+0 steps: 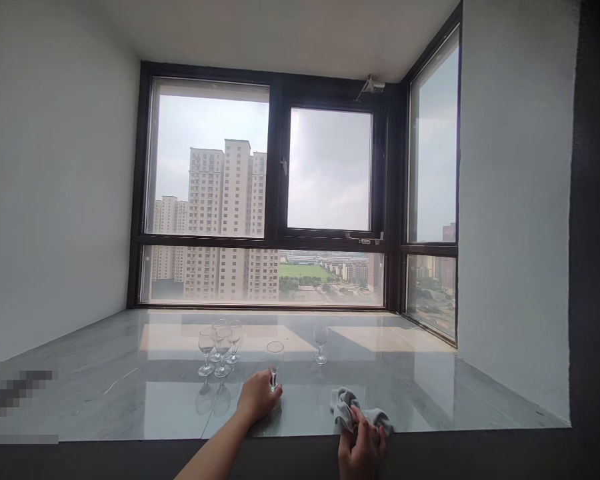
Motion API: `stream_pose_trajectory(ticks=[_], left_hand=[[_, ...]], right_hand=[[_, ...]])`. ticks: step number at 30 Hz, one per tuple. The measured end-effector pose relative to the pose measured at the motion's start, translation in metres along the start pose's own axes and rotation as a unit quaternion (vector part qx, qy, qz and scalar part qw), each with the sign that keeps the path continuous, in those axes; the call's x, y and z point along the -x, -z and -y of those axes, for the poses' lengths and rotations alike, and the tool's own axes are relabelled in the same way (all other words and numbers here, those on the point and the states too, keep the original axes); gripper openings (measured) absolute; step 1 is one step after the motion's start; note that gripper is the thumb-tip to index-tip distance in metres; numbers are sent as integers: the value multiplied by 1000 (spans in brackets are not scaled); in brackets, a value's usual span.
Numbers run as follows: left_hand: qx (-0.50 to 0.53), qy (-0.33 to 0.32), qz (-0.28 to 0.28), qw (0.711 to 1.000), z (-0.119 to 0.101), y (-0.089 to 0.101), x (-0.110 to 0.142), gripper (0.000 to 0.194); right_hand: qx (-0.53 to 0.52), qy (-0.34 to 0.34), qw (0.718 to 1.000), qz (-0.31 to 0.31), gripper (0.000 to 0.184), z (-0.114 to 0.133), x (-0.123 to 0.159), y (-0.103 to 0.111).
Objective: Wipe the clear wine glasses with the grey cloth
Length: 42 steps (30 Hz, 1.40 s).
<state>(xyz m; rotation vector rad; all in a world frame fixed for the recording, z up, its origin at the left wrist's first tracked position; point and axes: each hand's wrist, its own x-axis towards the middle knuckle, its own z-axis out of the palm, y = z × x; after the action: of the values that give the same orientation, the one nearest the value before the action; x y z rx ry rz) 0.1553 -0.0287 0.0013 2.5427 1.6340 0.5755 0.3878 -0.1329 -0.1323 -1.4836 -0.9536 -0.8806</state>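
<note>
On the glossy window sill [170,400], our left hand [258,399] is closed round the stem of an upright glass [275,357], while our right hand [363,443], well apart from it, grips a grey cloth [347,407] near the front edge. Four clustered glasses [223,347] stand to the left; a lone glass [321,341] stands farther right.

Four glasses [221,343] cluster left of a lone glass [321,340], all seemingly on the sill [180,413].
</note>
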Motion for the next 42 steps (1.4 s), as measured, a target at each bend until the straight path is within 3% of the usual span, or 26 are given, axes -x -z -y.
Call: stream_pose_trajectory(ticks=[42], left_hand=[[6,-12,-3,1000,3,-3,-2,29]], right_hand=[[10,15,1000,-7,46,1,0,0]])
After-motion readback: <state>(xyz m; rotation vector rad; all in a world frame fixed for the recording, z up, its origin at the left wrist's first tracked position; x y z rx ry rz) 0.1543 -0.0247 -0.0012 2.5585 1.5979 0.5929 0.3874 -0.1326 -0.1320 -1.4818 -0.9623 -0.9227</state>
